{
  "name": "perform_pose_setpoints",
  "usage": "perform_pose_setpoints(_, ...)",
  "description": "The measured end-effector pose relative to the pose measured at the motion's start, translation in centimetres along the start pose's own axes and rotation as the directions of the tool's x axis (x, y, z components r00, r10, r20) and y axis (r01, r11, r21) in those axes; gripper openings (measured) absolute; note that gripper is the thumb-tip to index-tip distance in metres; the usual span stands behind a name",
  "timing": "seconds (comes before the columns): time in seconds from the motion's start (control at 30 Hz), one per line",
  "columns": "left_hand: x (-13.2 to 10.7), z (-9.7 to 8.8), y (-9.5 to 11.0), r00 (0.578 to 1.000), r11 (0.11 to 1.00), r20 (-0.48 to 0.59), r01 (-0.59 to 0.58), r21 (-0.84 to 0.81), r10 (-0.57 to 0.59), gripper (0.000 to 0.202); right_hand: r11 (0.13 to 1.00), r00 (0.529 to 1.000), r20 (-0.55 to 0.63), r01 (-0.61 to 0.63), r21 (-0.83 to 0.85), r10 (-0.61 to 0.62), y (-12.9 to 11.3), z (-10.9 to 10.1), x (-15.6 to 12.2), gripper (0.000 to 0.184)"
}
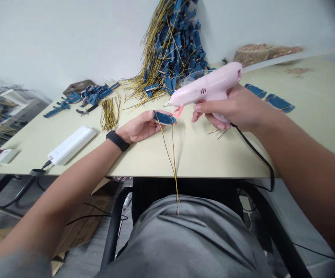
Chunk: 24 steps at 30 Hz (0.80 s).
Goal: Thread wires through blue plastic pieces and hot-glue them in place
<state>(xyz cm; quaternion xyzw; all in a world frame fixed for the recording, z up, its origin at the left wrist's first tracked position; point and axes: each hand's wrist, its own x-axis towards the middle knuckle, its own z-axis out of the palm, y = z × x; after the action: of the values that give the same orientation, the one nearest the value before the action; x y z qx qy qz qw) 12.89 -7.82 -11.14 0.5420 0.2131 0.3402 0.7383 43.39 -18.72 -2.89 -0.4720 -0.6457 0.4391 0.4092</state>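
My left hand (pixel 142 126) grips a small blue piece (pixel 164 117) between thumb and fingers, above the front part of the table. Thin yellow and black wires (pixel 173 164) hang from that piece down past the table edge. My right hand (pixel 228 110) is wrapped round the handle of a pink hot glue gun (pixel 206 85). Its nozzle points left, just above the blue piece and apart from it. A long clear glue stick (pixel 271 62) sticks out of the gun's back end, and a black cord runs down from the handle.
Against the wall leans a tall heap of wired blue pieces (pixel 179 46). More blue pieces (pixel 95 94), pliers (pixel 87 109), a bundle of wires (pixel 110 114) and a white power strip (pixel 73 144) lie left. Two blue pieces (pixel 280 102) and bags of brown bits (pixel 251 55) are right.
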Motion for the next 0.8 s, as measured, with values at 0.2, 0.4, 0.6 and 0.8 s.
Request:
perform_pose_setpoints(0.2, 0.1, -0.1, 0.0, 1.0, 1.0, 0.011, 0.002, 0.018, -0.002, 0.066, 0.999, 1.0, 0.022, -0.006, -0.048, 0.007, -0.5, 0.2, -0.2, 0.025)
perform_pose_setpoints(0.4, 0.0, 0.4, 0.3, 1.0, 0.999, -0.001, 0.018, 0.033, -0.018, 0.055, 0.995, 1.0, 0.018, -0.001, -0.105, 0.003, -0.8, 1.0, -0.6, 0.015)
perform_pose_setpoints(0.6, -0.2, 0.3, 0.2, 1.0, 0.997, 0.026, -0.004, 0.078, 0.002, 0.077, 0.988, 0.998, 0.057, 0.0, -0.153, 0.009, -0.3, 1.1, -0.4, 0.026)
perform_pose_setpoints(0.8, -0.1, 0.5, 0.2, 0.999, 0.997, 0.04, -0.01, 0.075, 0.007, 0.073, 0.981, 0.998, 0.063, 0.02, -0.19, -0.008, -0.3, 1.2, -0.4, 0.033)
